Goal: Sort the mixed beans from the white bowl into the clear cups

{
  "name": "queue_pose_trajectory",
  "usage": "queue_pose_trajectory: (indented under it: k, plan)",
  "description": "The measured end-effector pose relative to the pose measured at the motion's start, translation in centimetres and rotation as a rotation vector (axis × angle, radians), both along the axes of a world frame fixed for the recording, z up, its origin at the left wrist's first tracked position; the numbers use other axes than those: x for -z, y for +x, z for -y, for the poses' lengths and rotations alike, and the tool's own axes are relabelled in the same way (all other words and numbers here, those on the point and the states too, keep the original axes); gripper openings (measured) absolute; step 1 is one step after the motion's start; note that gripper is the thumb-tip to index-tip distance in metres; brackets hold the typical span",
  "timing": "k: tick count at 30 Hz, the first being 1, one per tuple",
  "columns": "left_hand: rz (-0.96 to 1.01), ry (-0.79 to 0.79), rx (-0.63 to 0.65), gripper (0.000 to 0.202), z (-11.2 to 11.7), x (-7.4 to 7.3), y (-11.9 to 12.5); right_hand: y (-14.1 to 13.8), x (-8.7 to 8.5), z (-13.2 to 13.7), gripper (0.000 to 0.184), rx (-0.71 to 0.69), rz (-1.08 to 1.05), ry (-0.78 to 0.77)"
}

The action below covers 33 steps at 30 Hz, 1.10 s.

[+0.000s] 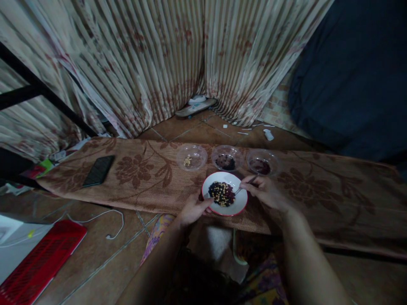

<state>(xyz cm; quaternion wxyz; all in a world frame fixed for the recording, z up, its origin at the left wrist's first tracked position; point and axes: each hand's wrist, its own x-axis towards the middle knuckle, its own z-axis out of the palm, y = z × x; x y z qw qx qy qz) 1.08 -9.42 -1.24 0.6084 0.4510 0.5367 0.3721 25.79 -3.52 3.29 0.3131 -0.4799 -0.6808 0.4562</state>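
A white bowl (237, 207) with a red rim holds a mix of dark and yellow beans (222, 194). My left hand (194, 208) grips the bowl's left edge, its thumb over the rim. Pinched in my right hand (262, 189) is a spoon (238, 191), its lower end at the right side of the beans. Behind the bowl stand three clear plastic bowls: the left bowl (199, 159) has a few yellow beans, the middle bowl (227, 149) has black beans, and the right bowl (270, 163) has dark red beans.
A brown floral cloth (152, 186) covers the long low table. On its left lies a dark phone (99, 170). A red plastic basket (44, 262) and a white cable (119, 224) are on the tiled floor at left. Beyond the table are a skateboard (195, 109) and striped curtains (159, 55).
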Motion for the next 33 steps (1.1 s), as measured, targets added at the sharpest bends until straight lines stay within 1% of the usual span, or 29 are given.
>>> queue_pose_trajectory:
  k: [3,7,13,16,20,24,27,30,33]
  plan:
    - [-0.004,0.011,0.001,0.04,0.0,0.1,0.0,0.2,-0.1,0.0,0.028,0.02,-0.021,0.018]
    - [-0.009,0.013,0.006,0.041,0.0,0.2,-0.1,0.3,-0.2,-0.1,0.026,0.092,-0.077,0.097]
    - [-0.015,0.019,-0.001,0.042,0.1,0.0,-0.1,-0.3,-0.5,-0.7,0.022,0.323,-0.188,0.231]
    - [-0.028,0.022,-0.001,0.044,0.1,-0.1,0.0,-0.7,-0.3,-1.6,0.023,0.415,-0.201,0.299]
    - [-0.041,0.023,0.007,0.041,0.1,-0.1,0.0,-1.4,0.7,-3.5,0.028,0.498,-0.184,0.317]
    - [-0.051,0.036,0.009,0.039,0.1,0.1,-0.1,-2.4,2.0,-5.3,0.03,0.509,-0.221,0.315]
    - [-0.064,0.037,0.011,0.04,0.0,0.1,-0.1,-3.2,2.6,-5.7,0.031,0.497,-0.233,0.311]
    - [-0.057,0.036,0.016,0.04,0.0,0.0,-0.1,-3.4,2.4,-5.3,0.029,0.509,-0.274,0.3]
    - [-0.031,0.034,0.012,0.04,0.1,-0.1,0.0,-3.0,1.5,-4.1,0.026,0.471,-0.29,0.298]
